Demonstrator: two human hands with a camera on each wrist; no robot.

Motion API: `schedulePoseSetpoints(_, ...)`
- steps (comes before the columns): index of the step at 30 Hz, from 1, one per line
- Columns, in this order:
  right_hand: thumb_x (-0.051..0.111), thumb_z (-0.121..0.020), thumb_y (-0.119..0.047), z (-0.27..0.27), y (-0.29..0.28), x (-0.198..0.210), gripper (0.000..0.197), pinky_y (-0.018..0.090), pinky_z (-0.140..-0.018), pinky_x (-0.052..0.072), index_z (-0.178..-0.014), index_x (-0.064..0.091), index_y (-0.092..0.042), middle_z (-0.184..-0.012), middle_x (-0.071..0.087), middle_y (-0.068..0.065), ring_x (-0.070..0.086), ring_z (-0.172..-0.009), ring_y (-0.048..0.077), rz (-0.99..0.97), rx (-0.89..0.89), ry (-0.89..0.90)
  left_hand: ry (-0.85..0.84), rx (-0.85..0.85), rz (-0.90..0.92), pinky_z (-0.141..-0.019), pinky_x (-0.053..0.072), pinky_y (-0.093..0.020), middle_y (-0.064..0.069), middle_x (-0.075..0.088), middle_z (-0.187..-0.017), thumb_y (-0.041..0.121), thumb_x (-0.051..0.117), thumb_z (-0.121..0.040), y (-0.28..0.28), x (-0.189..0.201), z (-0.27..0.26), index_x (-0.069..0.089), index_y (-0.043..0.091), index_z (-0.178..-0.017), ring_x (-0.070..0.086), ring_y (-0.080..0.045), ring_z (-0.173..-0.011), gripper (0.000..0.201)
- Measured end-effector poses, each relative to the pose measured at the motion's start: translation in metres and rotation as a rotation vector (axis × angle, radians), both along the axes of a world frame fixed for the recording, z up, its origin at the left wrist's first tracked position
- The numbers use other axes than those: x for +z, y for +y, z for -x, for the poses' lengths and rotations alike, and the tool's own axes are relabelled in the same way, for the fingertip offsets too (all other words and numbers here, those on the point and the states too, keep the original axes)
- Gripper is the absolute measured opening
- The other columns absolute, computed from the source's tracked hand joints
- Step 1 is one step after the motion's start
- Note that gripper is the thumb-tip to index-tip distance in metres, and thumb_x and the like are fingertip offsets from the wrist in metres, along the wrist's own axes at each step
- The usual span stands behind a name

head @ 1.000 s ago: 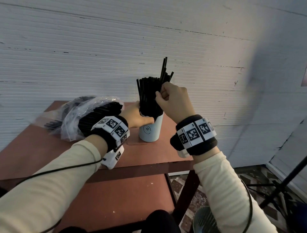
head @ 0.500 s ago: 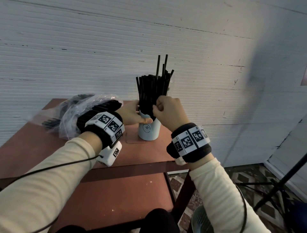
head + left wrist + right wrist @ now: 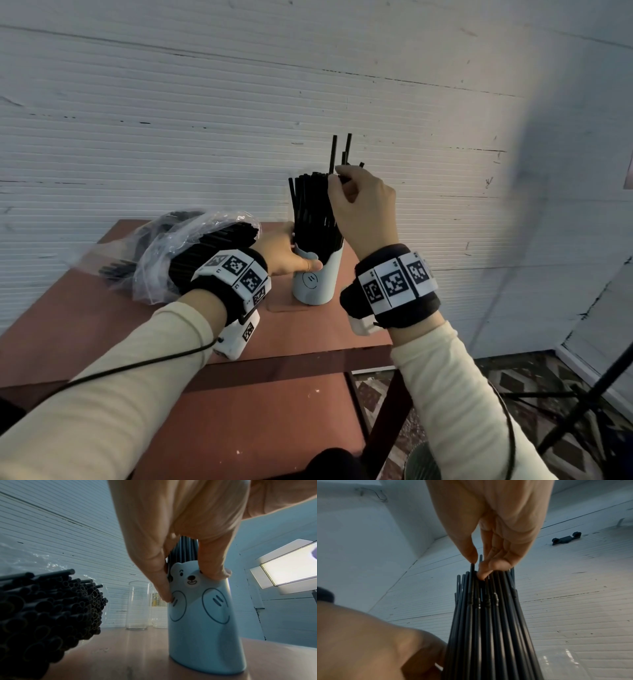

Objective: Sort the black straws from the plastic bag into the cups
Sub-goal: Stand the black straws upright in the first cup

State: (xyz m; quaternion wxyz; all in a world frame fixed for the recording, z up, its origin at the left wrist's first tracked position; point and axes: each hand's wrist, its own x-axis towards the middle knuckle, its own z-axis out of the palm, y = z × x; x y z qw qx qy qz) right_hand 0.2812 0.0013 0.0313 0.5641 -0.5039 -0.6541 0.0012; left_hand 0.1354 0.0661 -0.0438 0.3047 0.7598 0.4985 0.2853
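**Q:** Where are the black straws (image 3: pixel 313 212)?

**A:** Packed upright in the pale blue bear cup (image 3: pixel 317 281) on the reddish table (image 3: pixel 102 308); more lie in the plastic bag (image 3: pixel 178 246) beside it.

**Q:** The hands?

**A:** The left hand (image 3: pixel 284 253) grips the cup's rim, thumb and fingers curled around it. The right hand (image 3: pixel 363 205) has its fingertips (image 3: pixel 482 574) drawn together, pinching the straw tops.

**Q:** Doing it well?

**A:** Probably by pressing the raised straws down gently while the cup is braced.

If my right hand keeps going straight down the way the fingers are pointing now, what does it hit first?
The tops of the black straws standing in the bear cup. The right hand is already at their upper ends with fingertips among them, so contact looks immediate.
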Motion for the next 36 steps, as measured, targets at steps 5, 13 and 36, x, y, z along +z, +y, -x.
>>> schedulePoseSetpoints(5, 0.058, -0.089, -0.015, 0.002, 0.011, 0.009, 0.014, 0.012, -0.062, 0.035, -0.092, 0.071, -0.011, -0.068, 0.058, -0.006, 0.052, -0.067, 0.008, 0.015, 0.006, -0.009, 0.008, 0.005, 0.017, -0.099, 0.049, -0.042, 0.002, 0.064, -0.119, 0.046, 0.084, -0.054, 0.0, 0.0, -0.001, 0.051, 0.018, -0.127, 0.061, -0.017, -0.111, 0.085)
schedulePoseSetpoints(13, 0.056, -0.089, -0.01, -0.007, -0.009, 0.001, 0.007, 0.015, -0.066, 0.042, -0.087, 0.054, -0.016, -0.08, 0.062, 0.0, 0.058, -0.076, 0.015, -0.087, 0.159, -0.01, -0.003, -0.005, 0.04, -0.102, 0.048, -0.041, 0.002, 0.062, -0.123, 0.047, 0.085, -0.054, -0.001, 0.003, -0.002, 0.049, 0.018, -0.13, 0.059, -0.016, -0.114, 0.089)
schedulePoseSetpoints(36, 0.063, -0.088, -0.011, -0.009, -0.003, -0.032, 0.006, 0.004, -0.061, 0.039, -0.089, 0.068, -0.009, -0.076, 0.065, -0.001, 0.057, -0.07, 0.01, 0.077, 0.022, -0.158, -0.001, -0.031, 0.039, -0.101, 0.048, -0.039, 0.006, 0.063, -0.121, 0.067, 0.078, -0.039, 0.004, 0.0, 0.004, 0.048, 0.021, -0.13, 0.059, -0.012, -0.114, 0.106)
